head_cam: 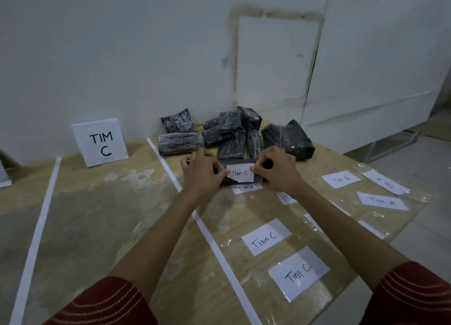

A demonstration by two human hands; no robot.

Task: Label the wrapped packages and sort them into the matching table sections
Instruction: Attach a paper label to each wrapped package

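— Pinching a paper label [240, 173] by both short ends: left hand [202, 171] at its left edge, right hand [278, 171] at its right edge, fingertips curled onto the paper.

— Lying which way?

— Lengthwise left to right, flat against a dark wrapped package [240, 162], with "Tim C" written upright and readable from the near side.

— And the package itself?

— Resting on the table [97, 215], just right of the long white tape strip [207, 232] and just near of the pile of wrapped packages [231, 132]. Also stretched left to right, though mostly hidden behind label and hands.

— Any sign for that section?

— Standing "TIM C" card [100, 143] against the far wall, left of the strip, well apart from the package.

— Other slips around?

— Several, spread over a clear plastic sheet [395, 217] on the right part of the table: two "Tim C" slips [266, 237] close to the near edge, a "Tim A" slip [382, 201] and a "Tim B" slip [341, 179] farther right. One more peeking out just near of the package, partly covered.
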